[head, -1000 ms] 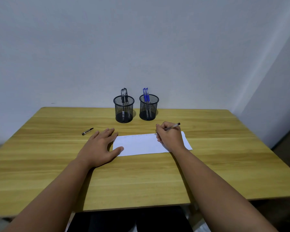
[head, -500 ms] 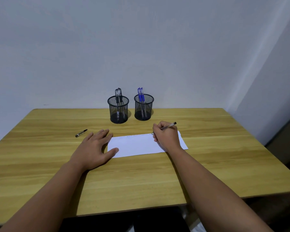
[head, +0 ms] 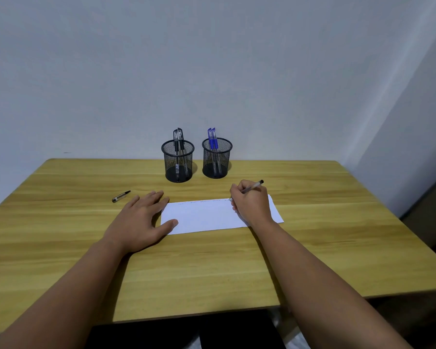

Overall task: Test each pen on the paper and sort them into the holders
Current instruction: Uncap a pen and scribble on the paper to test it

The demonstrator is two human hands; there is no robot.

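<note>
Right hand (head: 252, 206): fingers curled and pinched around a grey pen (head: 249, 189), its tip meeting the far edge of the white paper (head: 207, 217), its capless rear end pointing up and to the right. The heel of this hand rests on the right part of the sheet. Faint pen marks run along the far edge of the paper, left of the tip. Left hand (head: 142, 217): fingers straight and slightly spread, palm down on the wooden counter (head: 61, 248), thumb lying on the near-left corner of the sheet. A pen cap (head: 120, 196) lies on the counter, apart from the left hand on its far left. Behind the paper stand two black mesh holders side by side: the left holder (head: 178, 161) contains black-capped pens (head: 178, 137), the right holder (head: 217, 157) blue-capped pens (head: 211, 137).
</note>
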